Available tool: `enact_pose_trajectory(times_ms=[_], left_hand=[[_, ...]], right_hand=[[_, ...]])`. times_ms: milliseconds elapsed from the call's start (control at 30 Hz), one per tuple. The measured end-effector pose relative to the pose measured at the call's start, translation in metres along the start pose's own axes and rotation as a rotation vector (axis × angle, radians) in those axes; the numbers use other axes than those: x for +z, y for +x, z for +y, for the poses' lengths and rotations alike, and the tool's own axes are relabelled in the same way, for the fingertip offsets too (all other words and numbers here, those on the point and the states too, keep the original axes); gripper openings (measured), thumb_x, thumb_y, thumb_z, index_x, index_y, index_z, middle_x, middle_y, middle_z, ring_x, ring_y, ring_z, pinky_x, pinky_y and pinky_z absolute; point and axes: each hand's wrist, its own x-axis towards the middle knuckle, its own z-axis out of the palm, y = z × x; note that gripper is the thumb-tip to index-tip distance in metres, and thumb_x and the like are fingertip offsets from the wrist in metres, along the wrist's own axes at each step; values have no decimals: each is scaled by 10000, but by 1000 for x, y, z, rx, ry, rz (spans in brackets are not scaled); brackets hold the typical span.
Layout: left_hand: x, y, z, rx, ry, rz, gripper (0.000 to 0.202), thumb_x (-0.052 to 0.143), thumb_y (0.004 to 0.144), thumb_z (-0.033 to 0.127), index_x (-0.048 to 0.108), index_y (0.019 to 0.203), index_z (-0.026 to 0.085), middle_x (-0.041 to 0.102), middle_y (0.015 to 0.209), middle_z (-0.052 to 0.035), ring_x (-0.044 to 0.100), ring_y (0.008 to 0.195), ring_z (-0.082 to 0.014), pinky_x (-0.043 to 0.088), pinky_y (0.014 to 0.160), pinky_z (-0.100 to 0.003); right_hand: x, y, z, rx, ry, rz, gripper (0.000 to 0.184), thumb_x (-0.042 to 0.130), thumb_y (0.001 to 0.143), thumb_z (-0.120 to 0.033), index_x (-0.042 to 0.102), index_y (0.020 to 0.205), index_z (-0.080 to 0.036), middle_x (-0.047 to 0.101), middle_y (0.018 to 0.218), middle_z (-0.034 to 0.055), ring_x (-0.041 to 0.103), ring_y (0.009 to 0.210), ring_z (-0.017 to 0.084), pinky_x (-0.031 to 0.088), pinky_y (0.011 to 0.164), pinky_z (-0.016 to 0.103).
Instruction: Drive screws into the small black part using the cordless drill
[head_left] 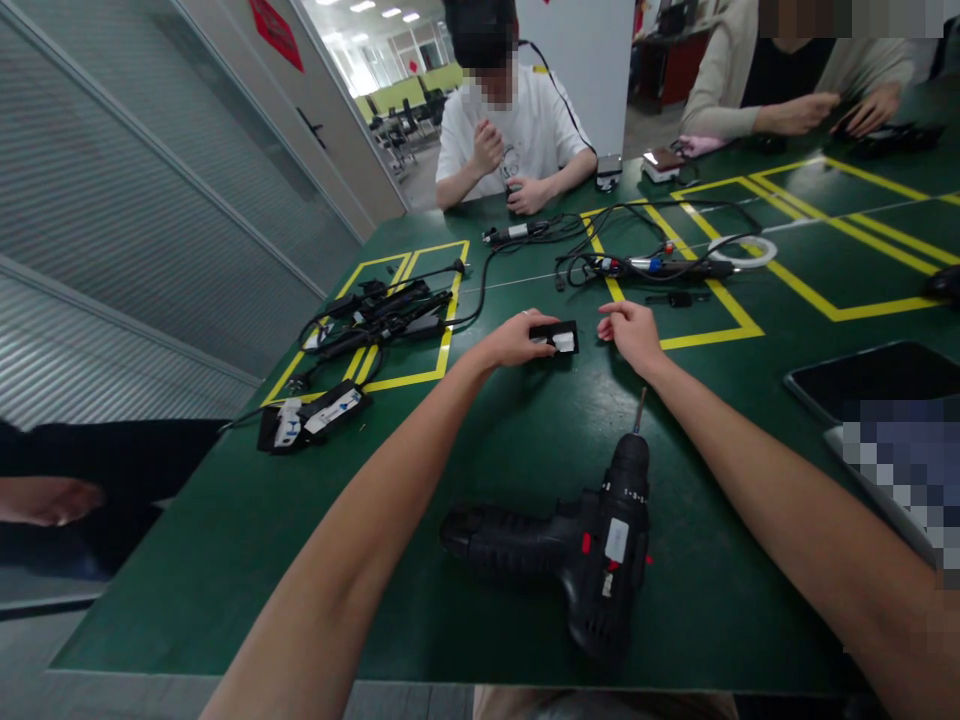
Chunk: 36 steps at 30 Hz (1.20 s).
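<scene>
My left hand (519,338) grips a small black box-shaped part (567,338) with a white patch on its face, thumb in front and fingers over the top. A little to the right of it, my right hand (630,332) hovers over or rests on the table, its fingers curled; whether anything small is between them is hidden. Between my forearms lies a black cordless drill (592,540) on its side, its long bit pointing away from me, just below my right wrist.
Black parts and cables (390,315) are heaped inside yellow tape at left, with black pieces with white labels (330,408) nearer me. Corded electric screwdrivers (660,266) and a white ring (750,250) lie beyond my hands. A dark tablet (885,380) is at right. Two people sit opposite.
</scene>
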Motion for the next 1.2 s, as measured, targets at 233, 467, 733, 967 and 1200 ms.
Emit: enact_pose_trajectory(times_ms=[233, 467, 733, 967, 1200], left_hand=[[6, 1, -4, -74, -116, 24, 708, 724, 700, 272, 496, 1353, 119, 584, 1249, -148, 571, 1112, -252, 432, 999, -402], [-2, -24, 18, 25, -95, 303, 630, 677, 785, 403, 479, 1326, 147, 481, 1371, -144, 440, 1305, -268, 321, 1124, -446], [9, -170, 136, 80, -63, -367, 687, 650, 752, 274, 410, 1395, 241, 486, 1392, -79, 539, 1213, -224, 458, 1044, -359], [59, -203, 148, -70, 312, -332, 879, 626, 754, 375, 220, 1495, 130, 603, 1241, -162, 598, 1117, -315, 496, 958, -484], [60, -204, 133, -84, 191, -63, 805, 619, 740, 343, 313, 1465, 175, 666, 1138, -110, 650, 1007, -272, 531, 891, -429]], right_hand=[[-1, 0, -1, -12, -4, -4, 239, 441, 792, -84, 650, 882, -159, 633, 605, -9, 588, 502, 101, 508, 529, 221], [-1, 1, 1, -9, -13, 3, 235, 450, 790, -96, 658, 876, -160, 630, 598, -12, 587, 502, 97, 501, 522, 214], [0, -1, -4, 6, -17, 21, 245, 445, 783, -87, 666, 857, -163, 629, 596, -9, 592, 505, 101, 510, 533, 225], [-2, -9, -20, 93, 16, 34, 249, 444, 766, -59, 653, 857, -159, 625, 621, -4, 593, 532, 94, 525, 577, 224], [-17, -31, -42, 251, 11, 177, 214, 477, 690, -45, 566, 829, -180, 578, 597, -19, 579, 525, 102, 496, 530, 213]])
